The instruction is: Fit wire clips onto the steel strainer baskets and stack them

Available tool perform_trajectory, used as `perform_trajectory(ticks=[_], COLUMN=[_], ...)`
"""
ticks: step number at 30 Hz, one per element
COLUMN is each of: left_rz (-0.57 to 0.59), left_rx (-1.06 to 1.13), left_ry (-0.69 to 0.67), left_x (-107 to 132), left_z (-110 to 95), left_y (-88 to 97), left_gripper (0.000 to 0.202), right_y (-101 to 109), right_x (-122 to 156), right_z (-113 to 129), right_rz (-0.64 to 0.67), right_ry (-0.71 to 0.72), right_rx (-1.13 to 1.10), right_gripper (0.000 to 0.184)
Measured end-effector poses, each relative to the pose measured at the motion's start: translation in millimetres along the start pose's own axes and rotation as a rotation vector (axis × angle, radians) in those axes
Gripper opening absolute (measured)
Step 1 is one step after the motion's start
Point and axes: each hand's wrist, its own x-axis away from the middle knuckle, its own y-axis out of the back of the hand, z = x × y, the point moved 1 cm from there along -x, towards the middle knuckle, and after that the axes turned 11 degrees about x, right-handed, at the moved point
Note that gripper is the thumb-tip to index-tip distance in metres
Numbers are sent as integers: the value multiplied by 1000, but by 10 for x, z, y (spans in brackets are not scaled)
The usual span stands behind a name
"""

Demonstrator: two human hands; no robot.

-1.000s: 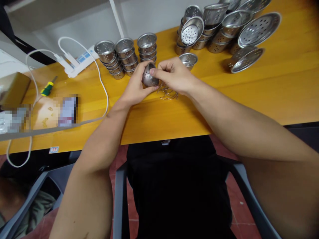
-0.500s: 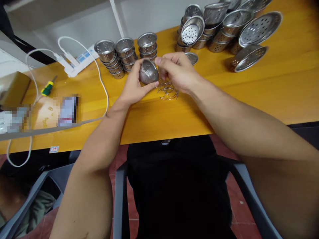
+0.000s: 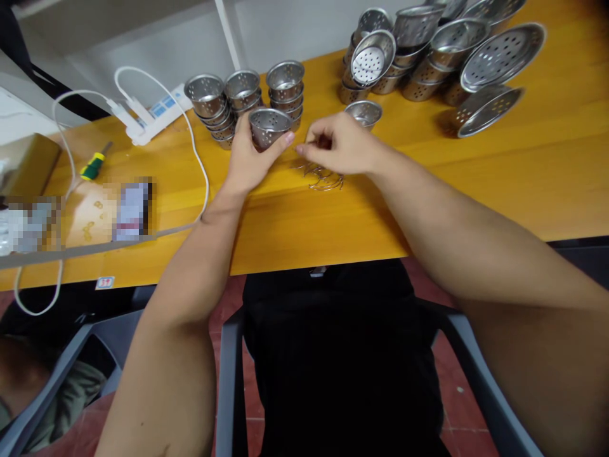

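Note:
My left hand (image 3: 248, 164) grips a small perforated steel cup (image 3: 267, 126), held upright just above the yellow table (image 3: 476, 171). My right hand (image 3: 339, 147) hovers over a small heap of wire handles (image 3: 323, 178), its fingertips pinched together beside the cup; what they pinch is too small to make out. Behind the cup stand three stacks of the same cups (image 3: 247, 98). One single cup (image 3: 364, 113) sits just beyond my right hand.
A big pile of steel cups and perforated lids (image 3: 442, 51) lies at the back right. On the left are a white power strip with cable (image 3: 152, 114), a green-yellow screwdriver (image 3: 94, 165), a phone (image 3: 130, 209) and a cardboard box (image 3: 23, 168).
My left hand turned the cup from lying on its side to upright and shifted it left toward the stacks. My right hand let go of it and dropped to the wire heap.

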Motion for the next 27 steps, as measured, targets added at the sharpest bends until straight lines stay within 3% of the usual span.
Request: perform_trajectory(ticks=[4,7,10,15,21,27], left_rz=[-6,-5,0,39,74,93], left_rx=[24,72,88,45,53,108], left_ry=[49,46,60,59,21,37], left_x=[-22,-49,-56,24,103,80], left_z=[90,35,-78,-241,-334,-221], left_y=[-5,-46,-85,-144,-276,-386], left_gripper=[117,112,109,109,101,103], right_y=[-74,-90,-95,-144,-103,69], right_x=[8,-6,-15,20,51,26], right_z=[-139,-203,-209,-66,88,99], right_rz=[112,119,31,-84,-114,-166], right_ry=[12,10,-11,-10,-28,11], right_rx=[17,2,-49,-151,-78,-60], right_gripper=[42,36,47,83,77,80])
